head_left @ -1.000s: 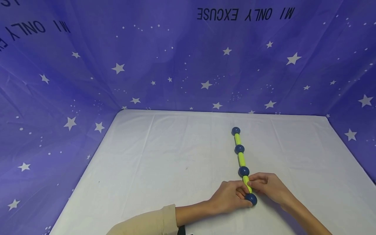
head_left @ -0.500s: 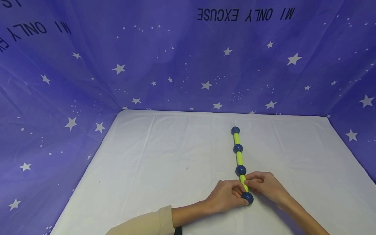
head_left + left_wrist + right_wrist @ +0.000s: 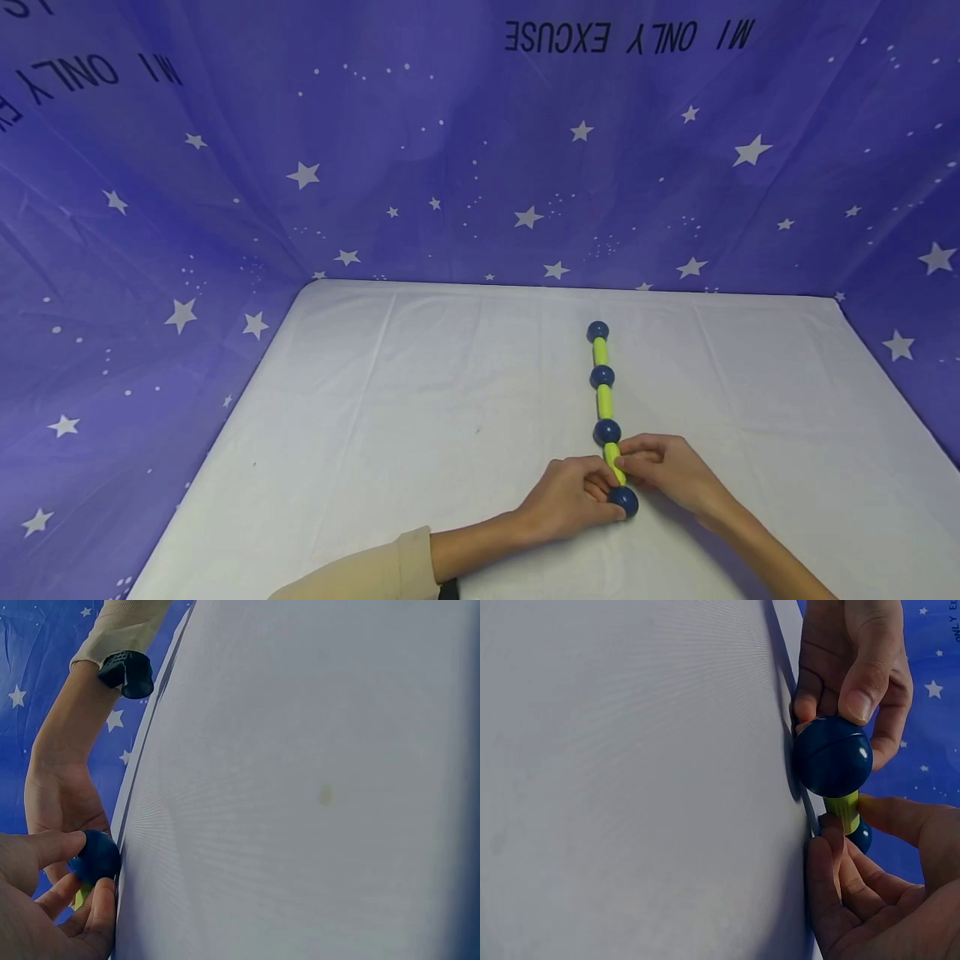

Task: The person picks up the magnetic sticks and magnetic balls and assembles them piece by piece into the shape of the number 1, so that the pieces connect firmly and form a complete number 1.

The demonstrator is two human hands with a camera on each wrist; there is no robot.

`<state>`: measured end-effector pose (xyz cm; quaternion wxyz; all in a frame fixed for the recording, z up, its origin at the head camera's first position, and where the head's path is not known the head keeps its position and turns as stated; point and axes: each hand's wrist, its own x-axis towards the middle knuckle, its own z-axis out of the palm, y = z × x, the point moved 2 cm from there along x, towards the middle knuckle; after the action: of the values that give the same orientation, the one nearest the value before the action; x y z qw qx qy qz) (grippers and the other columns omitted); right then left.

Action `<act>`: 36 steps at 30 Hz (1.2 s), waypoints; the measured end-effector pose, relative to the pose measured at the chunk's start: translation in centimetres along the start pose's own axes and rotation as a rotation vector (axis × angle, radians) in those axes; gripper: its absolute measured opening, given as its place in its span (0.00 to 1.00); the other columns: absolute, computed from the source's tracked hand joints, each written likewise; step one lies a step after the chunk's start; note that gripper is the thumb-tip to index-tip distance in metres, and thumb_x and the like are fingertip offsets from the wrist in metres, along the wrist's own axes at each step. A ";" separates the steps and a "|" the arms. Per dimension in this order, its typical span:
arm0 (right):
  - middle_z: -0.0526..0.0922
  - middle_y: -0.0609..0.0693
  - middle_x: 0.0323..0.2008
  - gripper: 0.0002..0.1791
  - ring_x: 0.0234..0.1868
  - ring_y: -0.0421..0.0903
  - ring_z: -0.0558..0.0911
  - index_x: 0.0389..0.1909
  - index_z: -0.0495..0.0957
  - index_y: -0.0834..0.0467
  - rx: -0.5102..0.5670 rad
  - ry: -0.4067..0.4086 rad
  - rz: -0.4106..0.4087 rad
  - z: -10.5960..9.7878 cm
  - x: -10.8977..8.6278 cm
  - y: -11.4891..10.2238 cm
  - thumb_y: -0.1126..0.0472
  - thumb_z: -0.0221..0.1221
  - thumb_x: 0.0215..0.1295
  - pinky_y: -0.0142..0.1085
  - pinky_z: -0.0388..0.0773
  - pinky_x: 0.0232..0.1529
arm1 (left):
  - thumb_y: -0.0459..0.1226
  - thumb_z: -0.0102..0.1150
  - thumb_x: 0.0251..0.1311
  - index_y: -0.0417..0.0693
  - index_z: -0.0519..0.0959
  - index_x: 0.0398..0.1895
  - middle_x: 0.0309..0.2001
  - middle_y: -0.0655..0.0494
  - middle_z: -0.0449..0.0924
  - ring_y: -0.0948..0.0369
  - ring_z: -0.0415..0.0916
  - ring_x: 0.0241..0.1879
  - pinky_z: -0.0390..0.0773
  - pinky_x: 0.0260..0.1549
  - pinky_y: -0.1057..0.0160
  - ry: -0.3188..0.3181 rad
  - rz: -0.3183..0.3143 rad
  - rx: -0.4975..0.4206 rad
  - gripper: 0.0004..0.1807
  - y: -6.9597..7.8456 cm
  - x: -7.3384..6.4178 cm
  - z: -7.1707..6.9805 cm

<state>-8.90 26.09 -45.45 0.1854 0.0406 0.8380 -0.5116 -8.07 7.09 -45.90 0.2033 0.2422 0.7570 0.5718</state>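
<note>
A straight chain of dark blue balls joined by yellow-green rods lies on the white table, running away from the person in the head view. My left hand [image 3: 564, 502] holds the nearest blue ball [image 3: 624, 502], its thumb on the near side and its fingers at the end of the adjoining rod. From the right, my right hand [image 3: 672, 472] pinches that nearest yellow-green rod [image 3: 844, 812] between thumb and fingers. Beyond the hands, the middle rod [image 3: 605, 402] and the far rod [image 3: 600, 352] link more balls, ending at the far ball [image 3: 597, 332].
A white cloth covers the table [image 3: 420, 392]. Blue-purple curtains [image 3: 450, 150] with white stars and black lettering rise behind and at both sides. A dark band [image 3: 126, 673] sits by the sleeve cuff in the left wrist view.
Both hands have shifted left together, drawing the near end of the chain with them. Its far end has moved left by less, so the chain stands closer to straight ahead.
</note>
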 end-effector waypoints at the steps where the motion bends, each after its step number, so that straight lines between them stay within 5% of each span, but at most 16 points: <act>1: 0.87 0.54 0.35 0.21 0.35 0.46 0.83 0.51 0.78 0.71 -0.003 0.003 0.003 0.1 0.0 0.0 0.59 0.65 0.65 0.35 0.81 0.33 | 0.29 0.76 0.51 0.40 0.82 0.37 0.27 0.67 0.80 0.75 0.76 0.26 0.78 0.29 0.75 0.001 0.001 0.004 0.12 0.0 0.0 0.0; 36: 0.86 0.51 0.29 0.20 0.31 0.46 0.81 0.49 0.80 0.68 -0.010 -0.012 -0.026 1.5 0.9 -1.4 0.58 0.67 0.63 0.33 0.78 0.30 | 0.29 0.75 0.51 0.40 0.82 0.38 0.27 0.65 0.81 0.74 0.77 0.26 0.79 0.29 0.74 0.039 -0.006 -0.024 0.12 -0.6 -0.8 -1.3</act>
<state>-9.71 24.01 -45.18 0.1840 0.0256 0.8399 -0.5099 -8.27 5.53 -46.10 0.1931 0.2262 0.7546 0.5850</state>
